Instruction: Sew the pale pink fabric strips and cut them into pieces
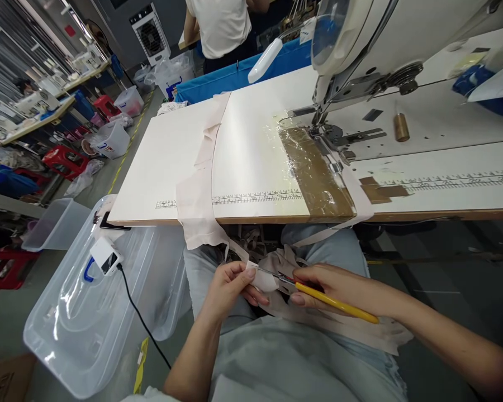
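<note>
Over my lap, my left hand [235, 285] pinches the end of a pale pink fabric strip [197, 209]. The strip runs up over the table's front edge and across the white tabletop. My right hand [324, 285] holds small snips with a yellow handle [337, 304], their metal blades pointing left at the fabric by my left fingertips. More pale fabric [360, 329] lies across my thighs beneath the right hand. Another narrow strip [360, 195] hangs from the sewing machine's presser area down over the table edge.
The sewing machine [360, 50] stands over the white table [151, 162], with brown tape near its needle and a small brown spool [401, 127] to the right. A lidded clear bin [84, 312] carries a white device with a black cable. A person [222, 28] is beyond the table.
</note>
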`<state>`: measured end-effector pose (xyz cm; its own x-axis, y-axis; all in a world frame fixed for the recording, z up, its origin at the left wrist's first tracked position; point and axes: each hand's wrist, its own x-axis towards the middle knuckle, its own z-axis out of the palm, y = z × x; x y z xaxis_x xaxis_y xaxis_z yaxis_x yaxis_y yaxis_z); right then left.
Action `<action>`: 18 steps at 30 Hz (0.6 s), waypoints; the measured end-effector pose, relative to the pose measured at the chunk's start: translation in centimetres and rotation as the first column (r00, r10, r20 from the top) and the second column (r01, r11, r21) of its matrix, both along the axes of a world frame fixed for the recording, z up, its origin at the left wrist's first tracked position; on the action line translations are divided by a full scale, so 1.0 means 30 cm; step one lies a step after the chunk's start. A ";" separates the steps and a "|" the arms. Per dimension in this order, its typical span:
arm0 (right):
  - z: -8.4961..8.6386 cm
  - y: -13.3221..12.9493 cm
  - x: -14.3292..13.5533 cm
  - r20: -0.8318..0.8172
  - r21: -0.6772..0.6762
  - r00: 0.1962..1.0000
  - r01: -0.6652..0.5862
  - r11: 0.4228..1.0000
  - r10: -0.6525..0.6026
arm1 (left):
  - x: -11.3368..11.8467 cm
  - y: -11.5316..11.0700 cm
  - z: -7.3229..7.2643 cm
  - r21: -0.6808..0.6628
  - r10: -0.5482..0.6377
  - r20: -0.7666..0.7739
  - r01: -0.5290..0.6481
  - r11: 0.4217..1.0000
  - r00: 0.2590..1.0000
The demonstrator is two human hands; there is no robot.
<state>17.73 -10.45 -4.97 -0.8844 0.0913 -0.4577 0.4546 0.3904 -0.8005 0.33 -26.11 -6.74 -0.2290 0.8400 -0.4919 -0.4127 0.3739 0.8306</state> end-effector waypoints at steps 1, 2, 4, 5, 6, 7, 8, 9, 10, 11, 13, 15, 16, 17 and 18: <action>0.000 -0.004 -0.002 0.001 0.049 1.000 0.003 0.999 -0.003 | -0.002 -0.001 -0.003 0.004 0.001 0.001 -0.001 1.000 1.000; -0.001 -0.007 -0.003 0.000 0.103 1.000 0.007 0.995 -0.008 | -0.003 -0.003 -0.005 0.005 0.003 -0.001 -0.003 1.000 1.000; -0.003 -0.014 -0.003 0.002 0.193 1.000 0.010 0.981 -0.011 | -0.007 -0.006 -0.012 0.004 -0.001 -0.016 0.001 1.000 1.000; -0.005 -0.016 -0.002 0.004 0.221 1.000 0.010 0.975 -0.011 | -0.009 -0.007 -0.015 0.005 -0.005 -0.027 0.005 1.000 1.000; -0.009 -0.017 -0.001 0.007 0.236 1.000 0.006 0.972 -0.008 | -0.011 -0.009 -0.018 0.006 -0.010 -0.037 0.010 1.000 0.999; -0.015 -0.018 0.000 0.008 0.243 1.000 0.003 0.970 -0.005 | -0.013 -0.010 -0.021 0.008 -0.015 -0.044 0.016 1.000 0.999; -0.021 -0.019 0.003 0.005 0.246 1.000 0.002 0.969 -0.004 | -0.015 -0.012 -0.023 0.011 -0.020 -0.049 0.020 1.000 0.999; -0.029 -0.019 0.005 -0.004 0.247 1.000 0.005 0.969 -0.004 | -0.016 -0.013 -0.025 0.013 -0.024 -0.050 0.025 1.000 0.998; -0.036 -0.019 0.007 -0.014 0.247 1.000 0.007 0.969 -0.004 | -0.018 -0.014 -0.026 0.014 -0.027 -0.048 0.028 1.000 0.998; -0.043 -0.019 0.010 -0.021 0.250 1.000 0.010 0.968 -0.005 | -0.019 -0.015 -0.027 0.013 -0.026 -0.044 0.027 1.000 0.999; -0.051 -0.020 0.012 -0.022 0.260 1.000 0.014 0.966 -0.008 | -0.019 -0.015 -0.026 0.010 -0.018 -0.031 0.019 1.000 0.999; -0.048 -0.023 0.011 -0.009 0.284 1.000 0.012 0.959 -0.010 | -0.018 -0.013 -0.023 0.005 -0.008 -0.020 0.008 1.000 1.000; -0.043 -0.024 0.008 -0.004 0.303 1.000 0.009 0.953 -0.008 | -0.016 -0.011 -0.021 0.003 -0.006 -0.017 0.006 1.000 1.000; -0.038 -0.026 0.006 -0.005 0.328 1.000 0.006 0.945 -0.004 | -0.014 -0.009 -0.019 0.000 -0.007 -0.015 0.007 1.000 1.000; -0.032 -0.027 0.003 -0.010 0.354 1.000 0.002 0.935 0.002 | -0.011 -0.007 -0.017 -0.001 -0.012 -0.013 0.012 1.000 1.000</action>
<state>17.81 -11.26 -5.93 -0.8888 0.2457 -0.3868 0.4472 0.6491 -0.6153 -0.01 -26.31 -7.23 -0.2257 0.8423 -0.4895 -0.3971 0.3792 0.8357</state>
